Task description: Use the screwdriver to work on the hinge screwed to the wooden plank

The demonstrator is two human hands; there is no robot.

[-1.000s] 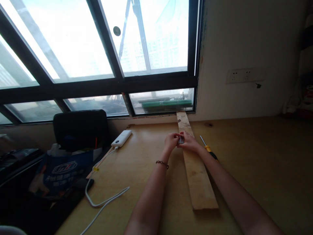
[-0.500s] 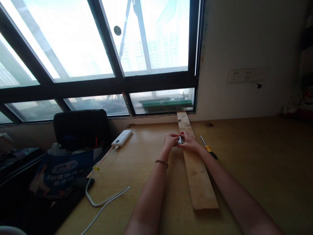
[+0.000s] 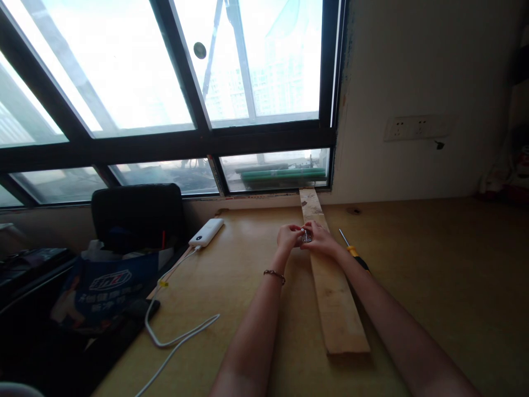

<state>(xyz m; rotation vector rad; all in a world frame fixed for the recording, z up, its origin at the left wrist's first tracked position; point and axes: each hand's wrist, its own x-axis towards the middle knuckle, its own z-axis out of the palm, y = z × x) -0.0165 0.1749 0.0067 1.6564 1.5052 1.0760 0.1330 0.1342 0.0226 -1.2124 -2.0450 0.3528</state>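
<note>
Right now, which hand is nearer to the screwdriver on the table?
Right. The right hand is just beside the screwdriver, over the wooden plank. The left hand is farther, on the other side of the small metal piece.

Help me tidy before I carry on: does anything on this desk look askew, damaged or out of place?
Little stands out. The wooden plank lies skewed across the desk, its far end butting the window frame and looking chipped and stained. The white cable loops loosely toward the desk's edge. Both hands hold a small metal piece over the plank.
</note>
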